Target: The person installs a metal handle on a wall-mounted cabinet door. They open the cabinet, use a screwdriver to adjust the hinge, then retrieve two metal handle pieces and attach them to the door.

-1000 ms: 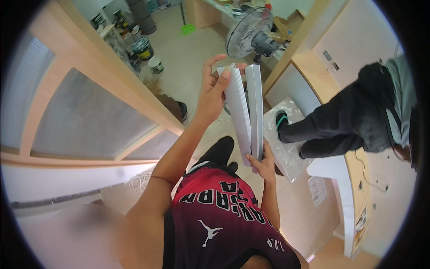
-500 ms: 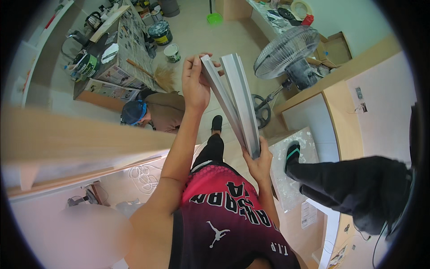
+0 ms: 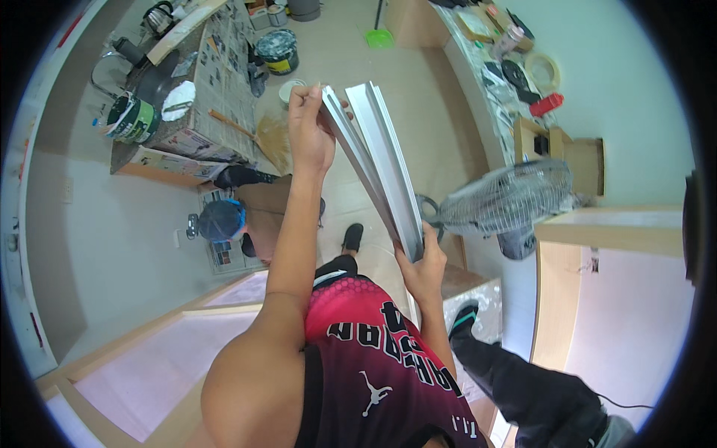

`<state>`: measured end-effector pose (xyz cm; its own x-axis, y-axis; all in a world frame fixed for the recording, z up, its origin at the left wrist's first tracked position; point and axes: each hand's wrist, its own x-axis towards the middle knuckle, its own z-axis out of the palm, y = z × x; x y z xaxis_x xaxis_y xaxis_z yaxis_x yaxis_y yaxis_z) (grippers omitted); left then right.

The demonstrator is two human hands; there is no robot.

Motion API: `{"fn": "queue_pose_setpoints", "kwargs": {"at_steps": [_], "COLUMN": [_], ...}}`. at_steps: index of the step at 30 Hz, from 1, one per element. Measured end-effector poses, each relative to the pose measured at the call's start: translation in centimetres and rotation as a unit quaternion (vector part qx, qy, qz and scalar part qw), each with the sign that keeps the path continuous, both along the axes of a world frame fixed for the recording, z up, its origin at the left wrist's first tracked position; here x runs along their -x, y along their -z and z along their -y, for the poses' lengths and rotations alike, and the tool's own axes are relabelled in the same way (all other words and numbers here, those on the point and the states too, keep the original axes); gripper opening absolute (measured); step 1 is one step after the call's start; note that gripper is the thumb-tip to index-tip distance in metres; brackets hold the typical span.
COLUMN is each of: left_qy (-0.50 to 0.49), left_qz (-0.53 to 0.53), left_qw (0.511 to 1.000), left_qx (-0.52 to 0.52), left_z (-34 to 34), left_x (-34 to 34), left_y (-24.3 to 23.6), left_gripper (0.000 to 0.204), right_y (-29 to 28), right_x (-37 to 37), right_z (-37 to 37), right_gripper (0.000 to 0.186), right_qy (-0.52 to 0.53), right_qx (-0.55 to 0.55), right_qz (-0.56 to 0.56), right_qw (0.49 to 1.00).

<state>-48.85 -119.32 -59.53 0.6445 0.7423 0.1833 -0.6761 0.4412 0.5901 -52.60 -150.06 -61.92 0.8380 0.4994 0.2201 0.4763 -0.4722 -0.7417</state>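
Metal strips [image 3: 388,168] moved forward in 2 hands [image 3: 424,275].

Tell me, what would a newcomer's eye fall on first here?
Probably the long pale strips in the middle, with the left hand at the upper end of one and the right hand around their lower ends. Next come the wearer's vivid red top at the bottom and the large fan at right. Another person in a dark cap is low at left.

A long silvery-white grooved strip [image 3: 359,158] partly hides the fingers of the left hand [image 3: 311,138], which itself covers part of a small round white bucket [image 3: 287,91].
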Motion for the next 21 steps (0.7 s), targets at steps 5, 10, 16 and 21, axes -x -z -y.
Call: {"fn": "queue_pose_setpoints", "kwargs": {"at_steps": [5,10,16,21], "left_qy": [-0.064,-0.191,-0.356,-0.342], "left_qz": [-0.032,-0.06,-0.081,-0.059], "left_qw": [0.996,0.975,0.906,0.897], "left_qx": [-0.049,-0.096,-0.214,-0.272], "left_z": [-5.5,-8.8,-13.1,-16.2], "left_x": [1.1,3.7,-0.9,-10.3], "left_y": [0.1,-4.8,-13.3,-14.5], "left_gripper": [0.017,0.015,0.019,0.024], "right_y": [-0.8,1.0,-1.6,-2.0], "right_x": [-7.3,-14.6,-26.7,-36.5], "right_z": [-4.8,-12.4,-25.9,-30.5], "right_gripper": [0.061,0.064,0.071,0.078], "right_qy": [-0.091,-0.224,-0.385,-0.387], "right_qx": [-0.001,-0.068,-0.147,-0.19], "right_qz": [-0.099,-0.208,-0.367,-0.312], "right_qw": [0.991,0.95,0.834,0.847]}}
